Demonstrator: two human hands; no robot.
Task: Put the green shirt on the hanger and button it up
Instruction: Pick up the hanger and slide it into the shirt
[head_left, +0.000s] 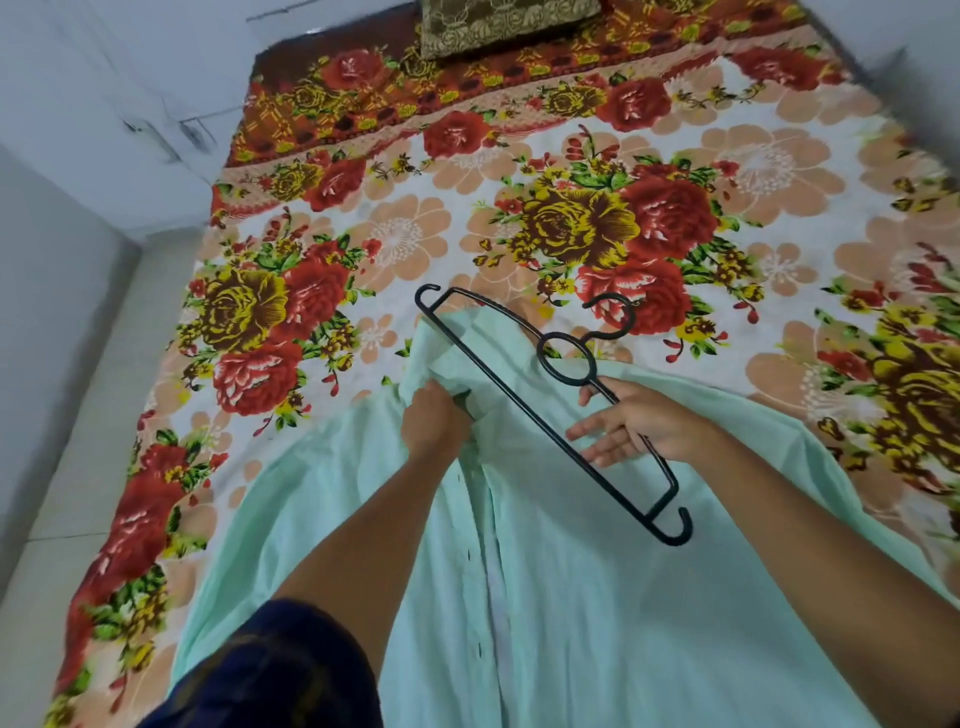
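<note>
Green shirt lies spread on the bed, collar end pointing away from the person, front placket running down the middle toward the camera. Small dark buttons show along the placket's left edge.

Left hand sits at the collar area, fingers curled into bunched fabric: grip closed on the shirt cloth, lifting a fold of it. Exact finger placement is hidden under the cloth.

Right hand holds the black hanger by its right arm, near the ring below the hook. Thumb is on the far side of the bar, fingers extended underneath on the near side: a loose grip, not a tight fist. The hanger is tilted diagonally over the shirt. Its left end points away, over the collar and just beyond it; its right end hangs over the shirt body on the person's right. The hook lies over the bedsheet beyond the shirt. The left hand is just beside the hanger's long bar, apart from it.

Around: floral bedsheet with red and yellow roses, a brown patterned pillow at the far end of the bed, pale wall and floor to the left. A dark blue sleeve covers the left upper arm.

Both forearms cross over the shirt body and cover part of it.
</note>
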